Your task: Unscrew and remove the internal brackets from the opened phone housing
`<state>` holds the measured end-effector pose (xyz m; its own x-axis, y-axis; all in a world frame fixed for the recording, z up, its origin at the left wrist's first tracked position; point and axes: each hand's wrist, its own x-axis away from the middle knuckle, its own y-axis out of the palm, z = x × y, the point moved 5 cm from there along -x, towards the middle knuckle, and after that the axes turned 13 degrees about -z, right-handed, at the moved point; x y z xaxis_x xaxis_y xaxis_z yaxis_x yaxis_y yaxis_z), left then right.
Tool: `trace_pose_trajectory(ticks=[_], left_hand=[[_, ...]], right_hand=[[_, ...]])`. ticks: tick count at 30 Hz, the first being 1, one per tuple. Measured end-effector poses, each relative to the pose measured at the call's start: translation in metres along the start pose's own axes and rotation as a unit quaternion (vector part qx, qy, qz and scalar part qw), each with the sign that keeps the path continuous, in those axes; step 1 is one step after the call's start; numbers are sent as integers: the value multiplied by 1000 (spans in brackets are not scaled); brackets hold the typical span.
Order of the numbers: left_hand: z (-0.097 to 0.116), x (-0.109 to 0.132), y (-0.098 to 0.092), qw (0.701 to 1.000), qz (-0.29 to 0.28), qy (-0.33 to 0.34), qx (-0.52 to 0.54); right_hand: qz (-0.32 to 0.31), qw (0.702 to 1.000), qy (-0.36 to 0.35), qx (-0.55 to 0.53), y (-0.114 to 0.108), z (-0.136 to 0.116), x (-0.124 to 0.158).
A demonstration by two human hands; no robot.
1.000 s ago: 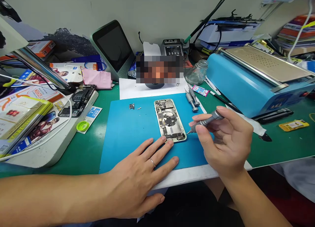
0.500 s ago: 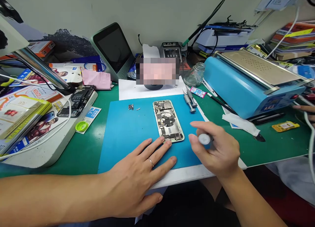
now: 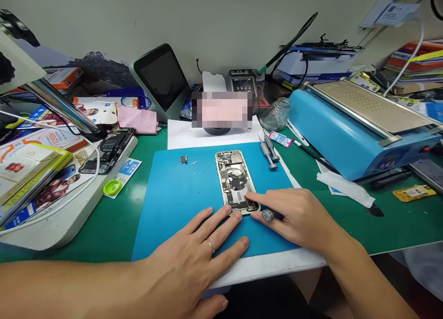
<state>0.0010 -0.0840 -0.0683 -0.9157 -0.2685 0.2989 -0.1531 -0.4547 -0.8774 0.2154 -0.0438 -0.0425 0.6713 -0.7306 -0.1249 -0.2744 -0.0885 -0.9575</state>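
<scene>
An opened phone (image 3: 238, 190) lies on the blue mat (image 3: 173, 203), its inner parts bare. My left hand (image 3: 207, 250) rests flat with fingers spread, two fingertips at the phone's lower edge. My right hand (image 3: 297, 217) keeps a grey screwdriver (image 3: 267, 215) tucked in its grip, the round cap end showing and the shaft hidden. Its index finger reaches out to the phone's lower right part and appears to touch it. A small dark phone part (image 3: 183, 159) and a tiny metal piece (image 3: 194, 162) lie on the mat left of the phone. Two more screwdrivers (image 3: 268, 153) lie at the mat's upper right.
A blue machine with a metal plate (image 3: 360, 139) stands at the right. A glass jar (image 3: 277, 114) and a screen device (image 3: 161, 79) are behind. Left are a white stand (image 3: 65, 222), a second opened phone (image 3: 107, 153) and a green cap (image 3: 112, 186). A white-wrapped blade (image 3: 346, 190) lies right.
My right hand has moved left and down onto the phone, its index finger now stretched out, the screwdriver still held. My left hand stays in place. The view has tilted slightly upward.
</scene>
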Motion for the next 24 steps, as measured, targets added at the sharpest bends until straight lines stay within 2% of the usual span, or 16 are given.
trace_pose_trajectory(ticks=[13,20,24], left_hand=[[2,2,-14,1000,-20,0,-7],[2,3,-13,1000,-13,0,-2],[3,0,-15,999,-38,-5,-5]], right_hand=[[17,999,-27,-36,1,1,0],[25,998,-28,-50,-1,0,0],[19,998,-31,-54,0,0,0]])
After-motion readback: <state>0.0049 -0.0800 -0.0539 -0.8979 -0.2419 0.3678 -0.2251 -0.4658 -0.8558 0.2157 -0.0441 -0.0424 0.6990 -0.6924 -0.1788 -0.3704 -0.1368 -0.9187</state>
